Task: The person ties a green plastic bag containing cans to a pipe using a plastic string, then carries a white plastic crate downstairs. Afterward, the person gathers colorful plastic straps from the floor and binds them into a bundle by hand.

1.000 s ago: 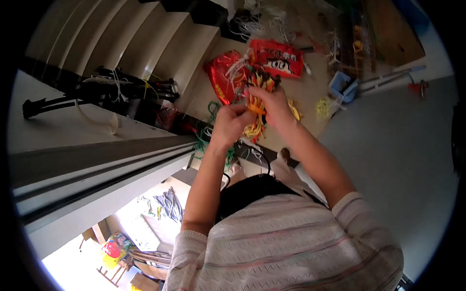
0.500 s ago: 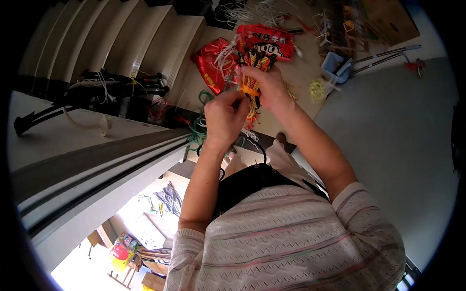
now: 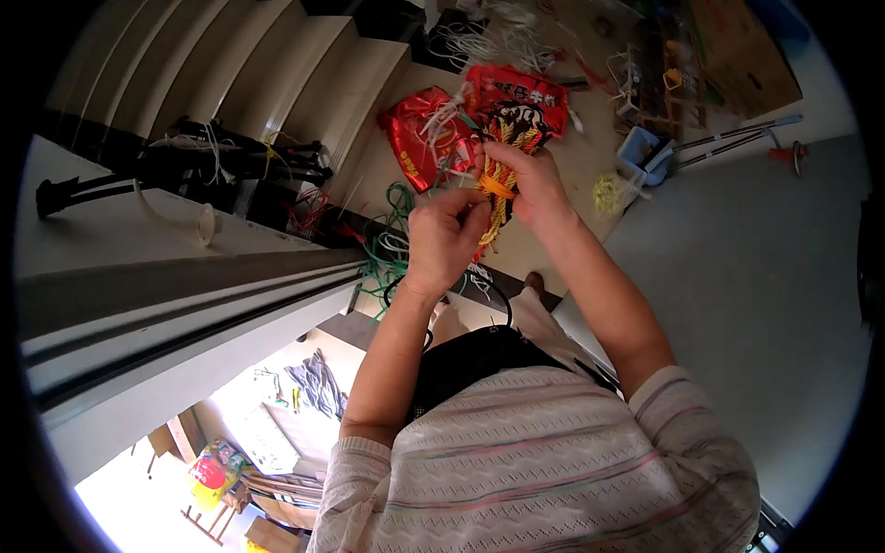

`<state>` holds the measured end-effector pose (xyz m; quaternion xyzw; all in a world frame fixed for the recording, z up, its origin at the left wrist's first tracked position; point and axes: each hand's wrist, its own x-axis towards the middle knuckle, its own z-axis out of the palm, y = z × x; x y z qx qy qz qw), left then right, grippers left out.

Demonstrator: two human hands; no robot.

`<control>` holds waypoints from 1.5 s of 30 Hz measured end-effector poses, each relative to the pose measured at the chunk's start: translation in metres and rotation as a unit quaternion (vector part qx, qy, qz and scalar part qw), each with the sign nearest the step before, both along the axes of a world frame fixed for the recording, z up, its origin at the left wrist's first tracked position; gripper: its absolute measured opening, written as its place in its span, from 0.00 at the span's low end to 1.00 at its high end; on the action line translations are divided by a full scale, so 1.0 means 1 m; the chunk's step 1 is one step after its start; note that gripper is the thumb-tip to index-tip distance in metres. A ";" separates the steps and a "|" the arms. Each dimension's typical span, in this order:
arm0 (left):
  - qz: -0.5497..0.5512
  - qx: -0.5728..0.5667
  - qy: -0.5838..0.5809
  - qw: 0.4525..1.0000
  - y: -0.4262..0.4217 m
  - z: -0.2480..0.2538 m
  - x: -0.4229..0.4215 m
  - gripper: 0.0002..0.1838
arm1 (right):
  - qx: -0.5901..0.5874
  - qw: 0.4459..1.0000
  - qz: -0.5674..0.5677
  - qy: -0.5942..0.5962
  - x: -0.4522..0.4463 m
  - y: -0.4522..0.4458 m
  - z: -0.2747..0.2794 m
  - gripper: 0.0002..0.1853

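A bundle of twisted yellow, black and red cord (image 3: 504, 172) is held up in front of me, with an orange tie (image 3: 497, 188) wound around its middle. My right hand (image 3: 537, 187) is closed around the bundle from the right, thumb lying across its front. On the other side, my left hand (image 3: 441, 238) is closed in a pinch at the orange tie; the strand between its fingertips is too small to see clearly. Loose cord ends hang below the tie. Behind the bundle lie a red shiny bag (image 3: 419, 138) and a red printed bag (image 3: 498, 88).
Stairs (image 3: 304, 64) rise at upper left. Green cord (image 3: 396, 217) lies tangled on the floor, with white cords (image 3: 479, 41) farther off. At right are a blue dustpan (image 3: 645, 152), a clear bag with yellow-green contents (image 3: 610, 194) and a cardboard box (image 3: 742, 55).
The whole view has shifted slightly, so surroundings appear lower and farther right. Both hands keep their hold at the bundle, which now leans a little more to the right at its top.
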<state>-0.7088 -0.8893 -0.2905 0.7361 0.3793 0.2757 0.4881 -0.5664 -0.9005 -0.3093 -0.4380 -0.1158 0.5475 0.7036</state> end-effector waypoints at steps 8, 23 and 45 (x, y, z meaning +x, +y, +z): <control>-0.082 -0.112 -0.031 0.990 0.009 -0.002 -0.013 0.07 | -0.002 0.999 0.039 -0.020 -0.006 -0.007 0.006 0.04; -0.133 -0.075 0.016 0.988 0.017 0.001 -0.016 0.07 | -0.033 0.993 0.114 0.006 -0.004 -0.003 -0.006 0.08; -0.003 0.064 0.047 0.997 0.001 0.004 -0.004 0.06 | -0.093 0.995 0.045 0.004 -0.009 0.004 -0.006 0.03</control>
